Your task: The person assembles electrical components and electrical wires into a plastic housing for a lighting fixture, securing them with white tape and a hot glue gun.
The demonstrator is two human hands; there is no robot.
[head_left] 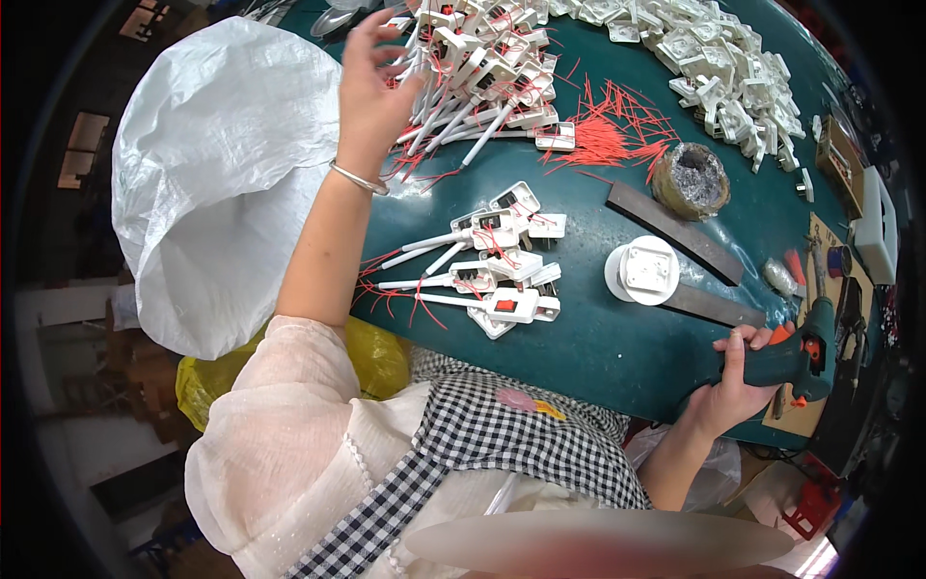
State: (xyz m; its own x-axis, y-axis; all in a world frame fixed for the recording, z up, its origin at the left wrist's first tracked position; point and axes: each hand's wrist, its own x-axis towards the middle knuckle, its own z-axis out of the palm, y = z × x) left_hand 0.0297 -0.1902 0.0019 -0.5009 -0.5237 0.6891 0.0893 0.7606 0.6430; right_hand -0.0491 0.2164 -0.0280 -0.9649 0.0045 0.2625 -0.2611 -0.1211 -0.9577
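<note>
My left hand [376, 82] is stretched out at the upper left, beside a heap of white plastic housings [492, 68] with white stems and red wires. Its fingers are spread and hold nothing that I can see. At the lower right, my right hand [738, 381] is closed round the grip of a dark green pistol-grip power tool [810, 352] with orange parts. A square white housing piece [648, 268] lies on a round white base [617, 275] left of that hand. Between my arms lies a small group of wired white housings [497, 232], one with a red switch [505, 305].
Loose red wires [608, 125] lie beside the heap. Many white plastic parts [723, 68] cover the far right. A round tub [690, 180] stands near two dark metal bars [675, 232]. A white sack [222, 164] bulges at left, above a yellow bag [376, 357]. Tools lie on cardboard [786, 420].
</note>
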